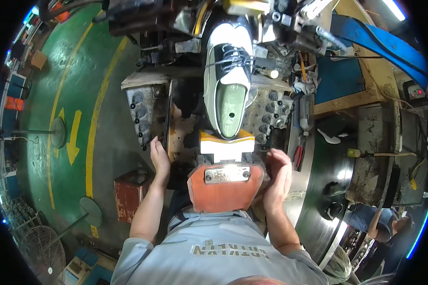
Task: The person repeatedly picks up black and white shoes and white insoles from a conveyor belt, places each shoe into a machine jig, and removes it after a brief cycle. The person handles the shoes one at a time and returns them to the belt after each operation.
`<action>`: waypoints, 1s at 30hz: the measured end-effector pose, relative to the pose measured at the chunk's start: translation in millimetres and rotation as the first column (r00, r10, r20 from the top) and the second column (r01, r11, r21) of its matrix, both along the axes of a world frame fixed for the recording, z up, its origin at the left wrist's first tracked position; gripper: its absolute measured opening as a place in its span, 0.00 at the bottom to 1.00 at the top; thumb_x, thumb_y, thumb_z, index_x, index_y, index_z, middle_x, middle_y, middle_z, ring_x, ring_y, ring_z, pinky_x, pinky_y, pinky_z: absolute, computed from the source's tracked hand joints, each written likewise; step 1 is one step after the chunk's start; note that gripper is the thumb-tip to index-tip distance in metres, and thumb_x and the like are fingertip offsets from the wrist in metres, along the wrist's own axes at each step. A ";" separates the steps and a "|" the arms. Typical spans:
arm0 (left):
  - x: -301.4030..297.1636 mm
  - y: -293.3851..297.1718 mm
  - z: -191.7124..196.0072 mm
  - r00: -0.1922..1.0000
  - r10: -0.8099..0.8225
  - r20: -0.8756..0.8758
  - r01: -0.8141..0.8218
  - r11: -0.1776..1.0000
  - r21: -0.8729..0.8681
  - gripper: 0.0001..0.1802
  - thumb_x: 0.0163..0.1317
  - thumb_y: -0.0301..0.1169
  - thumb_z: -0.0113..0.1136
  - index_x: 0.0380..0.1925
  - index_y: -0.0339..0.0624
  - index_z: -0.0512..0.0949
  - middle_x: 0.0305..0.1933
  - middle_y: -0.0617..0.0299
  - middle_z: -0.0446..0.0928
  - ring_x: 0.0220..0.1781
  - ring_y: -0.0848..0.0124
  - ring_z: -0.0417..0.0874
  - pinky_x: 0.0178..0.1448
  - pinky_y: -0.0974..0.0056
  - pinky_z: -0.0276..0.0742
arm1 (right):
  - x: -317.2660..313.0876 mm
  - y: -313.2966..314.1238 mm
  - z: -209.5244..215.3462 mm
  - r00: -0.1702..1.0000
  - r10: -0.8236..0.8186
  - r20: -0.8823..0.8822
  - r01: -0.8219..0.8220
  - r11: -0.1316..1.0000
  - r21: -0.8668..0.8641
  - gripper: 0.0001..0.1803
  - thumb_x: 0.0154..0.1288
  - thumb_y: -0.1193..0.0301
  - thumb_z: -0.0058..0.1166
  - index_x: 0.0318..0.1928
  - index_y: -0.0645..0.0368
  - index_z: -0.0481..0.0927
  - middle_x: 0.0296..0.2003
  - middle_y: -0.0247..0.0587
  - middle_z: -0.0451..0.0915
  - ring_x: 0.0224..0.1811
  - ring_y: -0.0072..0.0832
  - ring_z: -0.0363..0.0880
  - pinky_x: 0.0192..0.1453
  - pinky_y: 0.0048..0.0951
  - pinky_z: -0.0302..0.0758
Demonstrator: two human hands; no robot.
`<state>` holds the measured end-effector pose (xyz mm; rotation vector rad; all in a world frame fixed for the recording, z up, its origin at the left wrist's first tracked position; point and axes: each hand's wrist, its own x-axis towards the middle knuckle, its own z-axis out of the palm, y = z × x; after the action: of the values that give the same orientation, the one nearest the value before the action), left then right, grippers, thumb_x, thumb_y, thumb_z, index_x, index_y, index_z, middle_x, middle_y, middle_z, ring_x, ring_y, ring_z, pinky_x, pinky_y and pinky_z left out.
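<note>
A black-and-white lace-up shoe [241, 74] sits in the machine in front of me, toe pointing away. Inside it is a green shoe last [230, 107] with a dark round hole. The heel end rests at a white and yellow heel pad [227, 144], above an orange-red padded block [227, 192] near my waist. My left hand [160, 157] is held up empty, fingers extended, close to the left lever panel [140, 114]. On the other side, my right hand [277, 178] hovers by the block's right edge, fingers loosely bent and apart, with nothing visible in it.
Machine arms and fittings [271, 23] surround the shoe's toe. A right lever panel [272, 116] stands beside red-handled pliers [298, 156]. A rusty red box [130, 197] is near my left forearm. Shoe parts lie on a dark conveyor [328, 161] at right; another person [373, 221] is beyond.
</note>
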<state>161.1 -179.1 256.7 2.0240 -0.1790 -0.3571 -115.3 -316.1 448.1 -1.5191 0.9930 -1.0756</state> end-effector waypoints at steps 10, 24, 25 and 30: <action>1.6 4.4 -1.3 0.991 -0.061 -0.123 0.052 0.996 -0.074 0.26 0.74 0.42 0.36 0.52 0.32 0.75 0.51 0.46 0.79 0.54 0.54 0.78 0.60 0.58 0.68 | 6.8 1.5 -6.0 0.991 0.004 -0.131 -0.040 0.961 -0.273 0.22 0.76 0.64 0.32 0.49 0.68 0.76 0.53 0.53 0.74 0.58 0.40 0.71 0.64 0.39 0.66; -29.3 14.6 37.4 0.954 -0.107 -0.279 0.005 0.940 -0.342 0.19 0.75 0.38 0.41 0.43 0.33 0.78 0.40 0.60 0.79 0.41 0.73 0.77 0.49 0.65 0.73 | -18.3 -6.6 4.4 0.982 0.148 -0.120 -0.173 0.957 -0.234 0.15 0.70 0.73 0.42 0.53 0.66 0.74 0.56 0.54 0.69 0.60 0.43 0.68 0.66 0.39 0.64; -32.5 14.5 42.4 0.933 -0.122 -0.340 -0.036 0.906 -0.423 0.19 0.75 0.37 0.42 0.44 0.33 0.78 0.40 0.60 0.79 0.41 0.74 0.78 0.49 0.66 0.73 | -27.2 -4.6 0.9 0.984 0.122 -0.129 -0.150 0.962 -0.229 0.15 0.70 0.72 0.42 0.53 0.66 0.74 0.56 0.54 0.70 0.60 0.43 0.68 0.66 0.40 0.64; -19.8 19.1 68.0 0.986 -0.057 -0.160 -0.020 0.896 -0.444 0.21 0.75 0.38 0.46 0.55 0.31 0.74 0.57 0.51 0.77 0.58 0.62 0.78 0.65 0.60 0.71 | -88.5 17.5 -34.0 0.966 0.080 -0.244 -0.116 0.984 -0.138 0.14 0.73 0.71 0.42 0.52 0.65 0.74 0.52 0.52 0.73 0.57 0.42 0.71 0.65 0.37 0.65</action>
<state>141.4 -160.0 324.7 1.5315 -0.1579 -0.4534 -203.8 -298.6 414.2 -1.8353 1.0038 -0.9305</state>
